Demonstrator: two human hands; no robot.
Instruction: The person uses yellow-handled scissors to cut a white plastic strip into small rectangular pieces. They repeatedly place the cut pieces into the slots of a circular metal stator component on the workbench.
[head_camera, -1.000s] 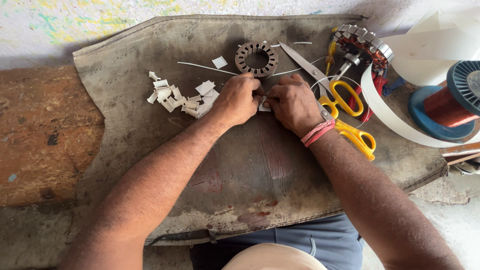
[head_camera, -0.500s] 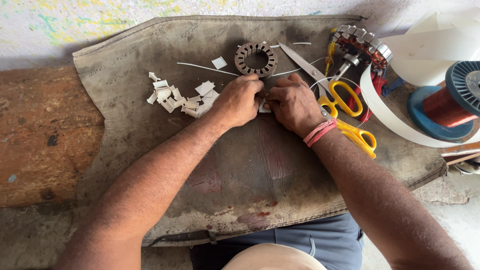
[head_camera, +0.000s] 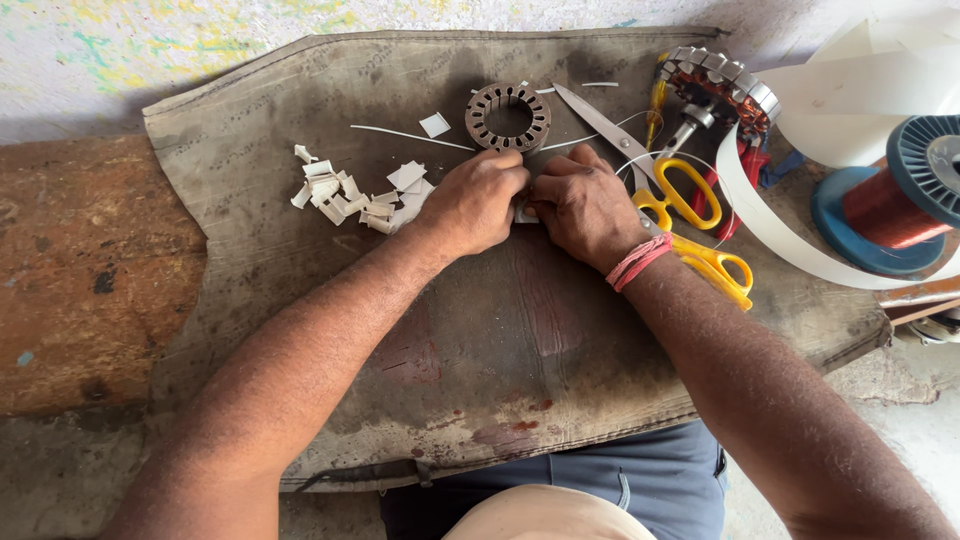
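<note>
Both hands meet mid-mat: left hand (head_camera: 478, 203) and right hand (head_camera: 580, 205) knuckle to knuckle, fingers curled tight, pinching a small white paper piece (head_camera: 526, 213) between them, mostly hidden, resting on the worn mat (head_camera: 480, 330) covering the surface. Empty stator core (head_camera: 508, 117) just beyond the fingertips. Pile of cut white paper slips (head_camera: 355, 192) left of the left hand. Yellow-handled scissors (head_camera: 680, 210) just right of the right hand. Wound stator (head_camera: 715, 85) and copper wire spool (head_camera: 895, 205) further right, with a white paper strip (head_camera: 790, 250) curving around the spool.
</note>
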